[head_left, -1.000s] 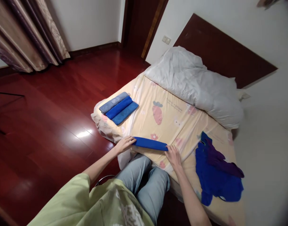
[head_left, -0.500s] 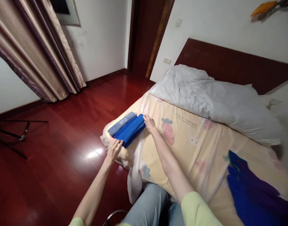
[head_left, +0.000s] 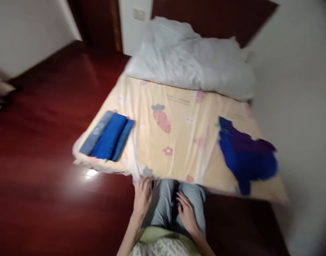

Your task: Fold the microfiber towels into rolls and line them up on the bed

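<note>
**Both hands empty, low**

I see my left hand (head_left: 143, 197) at the near edge of the bed sheet (head_left: 179, 149) and my right hand (head_left: 186, 213) on my jeans (head_left: 165, 199). The fingers are loosely spread and hold nothing. The folded blue cloths (head_left: 108, 137) lie at the sheet's left corner, well apart.

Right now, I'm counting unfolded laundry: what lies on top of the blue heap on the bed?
A dark purple garment lies across the far part of the blue heap. Anything beneath the blue cloth is covered; only the yellow bedsheet shows around it.
</note>
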### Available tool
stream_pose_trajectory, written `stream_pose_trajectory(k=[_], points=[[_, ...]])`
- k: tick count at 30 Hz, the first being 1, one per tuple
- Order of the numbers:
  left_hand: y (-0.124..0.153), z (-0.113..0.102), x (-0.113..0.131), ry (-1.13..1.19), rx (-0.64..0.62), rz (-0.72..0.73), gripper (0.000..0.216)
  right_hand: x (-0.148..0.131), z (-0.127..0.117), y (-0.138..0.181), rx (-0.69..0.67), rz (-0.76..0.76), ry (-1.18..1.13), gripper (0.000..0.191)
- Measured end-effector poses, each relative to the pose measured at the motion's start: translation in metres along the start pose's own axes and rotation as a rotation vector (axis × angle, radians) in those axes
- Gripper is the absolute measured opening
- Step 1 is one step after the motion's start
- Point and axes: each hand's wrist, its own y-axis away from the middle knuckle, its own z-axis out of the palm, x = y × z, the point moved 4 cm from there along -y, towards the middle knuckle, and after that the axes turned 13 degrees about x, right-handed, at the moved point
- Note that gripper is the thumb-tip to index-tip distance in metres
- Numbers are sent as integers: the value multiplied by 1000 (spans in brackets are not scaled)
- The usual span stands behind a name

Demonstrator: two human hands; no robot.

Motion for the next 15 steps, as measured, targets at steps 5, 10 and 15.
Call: stream_pose_trajectory(k=[5, 10, 15], points=[[77, 75, 89, 44, -456, 502, 41, -14, 19, 32, -534, 248, 243, 40], [66, 80, 86, 156, -553, 592, 33, -19, 18, 14, -567, 228, 306, 33], [54, 67, 83, 248, -487, 553, 29, -26, -14, 15, -364, 111, 64, 25]])
